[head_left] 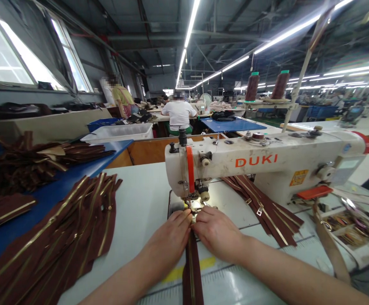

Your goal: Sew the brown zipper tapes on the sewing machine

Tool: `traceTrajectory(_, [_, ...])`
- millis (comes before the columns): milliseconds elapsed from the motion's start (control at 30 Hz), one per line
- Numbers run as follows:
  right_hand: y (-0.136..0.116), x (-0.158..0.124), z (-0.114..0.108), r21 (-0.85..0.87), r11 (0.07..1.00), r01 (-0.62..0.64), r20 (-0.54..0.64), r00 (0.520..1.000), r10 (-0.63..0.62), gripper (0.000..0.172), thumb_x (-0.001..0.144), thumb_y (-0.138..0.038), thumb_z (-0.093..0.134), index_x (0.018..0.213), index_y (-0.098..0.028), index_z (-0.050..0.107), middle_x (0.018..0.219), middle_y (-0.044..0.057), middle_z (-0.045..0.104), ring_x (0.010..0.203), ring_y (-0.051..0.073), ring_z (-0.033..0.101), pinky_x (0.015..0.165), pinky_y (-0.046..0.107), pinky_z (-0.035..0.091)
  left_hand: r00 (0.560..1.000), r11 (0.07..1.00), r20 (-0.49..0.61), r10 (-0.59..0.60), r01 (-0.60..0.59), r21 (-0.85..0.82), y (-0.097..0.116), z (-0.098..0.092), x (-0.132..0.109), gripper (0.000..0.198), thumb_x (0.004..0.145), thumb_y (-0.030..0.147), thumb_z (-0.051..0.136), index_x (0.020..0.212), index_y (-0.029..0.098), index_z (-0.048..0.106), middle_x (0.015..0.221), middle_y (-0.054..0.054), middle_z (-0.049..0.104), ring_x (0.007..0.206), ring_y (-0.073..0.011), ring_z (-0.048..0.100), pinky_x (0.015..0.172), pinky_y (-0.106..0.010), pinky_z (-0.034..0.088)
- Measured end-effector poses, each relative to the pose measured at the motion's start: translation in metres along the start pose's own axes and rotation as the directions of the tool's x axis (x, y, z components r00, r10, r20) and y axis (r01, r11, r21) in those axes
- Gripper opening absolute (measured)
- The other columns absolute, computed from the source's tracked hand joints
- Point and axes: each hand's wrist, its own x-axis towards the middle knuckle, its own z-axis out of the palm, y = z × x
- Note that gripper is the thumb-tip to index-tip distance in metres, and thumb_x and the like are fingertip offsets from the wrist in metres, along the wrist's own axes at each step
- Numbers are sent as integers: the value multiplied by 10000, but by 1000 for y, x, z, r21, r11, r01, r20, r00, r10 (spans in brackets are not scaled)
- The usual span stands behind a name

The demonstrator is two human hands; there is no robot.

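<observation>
A brown zipper (192, 271) runs from the table's front edge up to the presser foot of the white sewing machine (222, 159). My left hand (174, 233) has its fingers closed on the zipper's left side, close to the needle area. From the right, my right hand (218, 231) pinches the same zipper, its fingertips near the foot. The zipper's far end is hidden under my fingers and the machine head. More brown zippers (267, 207) with metal pulls lie behind the needle, under the machine arm.
A heap of brown zippers (66, 228) covers the table's left side, with more on the blue table (108, 154). At right stands a tray (353, 237) of small parts with scissors. Thread cones (280, 87) rise behind the machine. Two people work farther back.
</observation>
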Motion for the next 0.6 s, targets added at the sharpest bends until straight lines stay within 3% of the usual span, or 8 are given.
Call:
traceTrajectory(167, [0,-1,2,21,999,-28,-1,1000,28,158,881,-135,513,763,-159,615,783,48,616,810,193,500,767,309,416,1000,998,5,-26,26,-62,-3,4,1,315,904,72,345,1114,64,580,1083,-148,665,1021,-248,613,896,-413,523])
traceTrajectory(467, [-1,0,-4,62,997,-54,27,998,52,157,884,-126,499,809,-149,636,792,54,618,816,189,505,779,300,419,983,980,-105,-153,137,-146,-1,10,-8,298,937,150,354,1095,114,604,1115,-145,630,1032,-242,610,873,-410,546])
traceTrajectory(600, [-2,0,-6,61,997,-53,46,998,50,176,886,-116,483,811,-140,640,774,57,613,802,189,505,769,299,419,975,960,-82,-205,184,-213,1,5,-5,275,921,144,380,1066,136,613,1050,-122,629,974,-236,616,851,-417,552])
